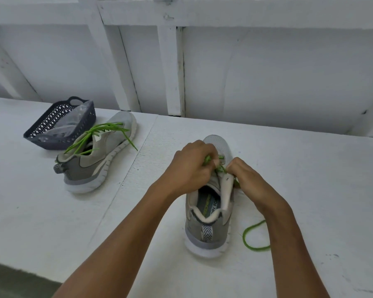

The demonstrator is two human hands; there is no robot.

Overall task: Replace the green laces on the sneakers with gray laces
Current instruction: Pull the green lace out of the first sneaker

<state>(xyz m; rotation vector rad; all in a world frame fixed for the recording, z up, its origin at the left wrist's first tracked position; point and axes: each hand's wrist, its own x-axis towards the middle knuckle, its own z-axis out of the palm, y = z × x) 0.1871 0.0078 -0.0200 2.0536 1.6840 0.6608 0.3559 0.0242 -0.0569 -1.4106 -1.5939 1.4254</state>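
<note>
Sneaker (209, 214) mid-table, both grips, left hand (190, 166) & right hand (249, 179), pinched shut on green lace (221, 168).

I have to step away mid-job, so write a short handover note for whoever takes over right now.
Left hand and right hand: both pinching the green lace at the near sneaker's eyelets; its loose end trails on the table to the right.
Far sneaker: on its side by the dark basket, green lace loosened but still threaded.
Done: near sneaker partly unlaced.
Left: finish removing both green laces, thread gray ones. No gray laces clearly visible; the basket holds something clear.
</note>
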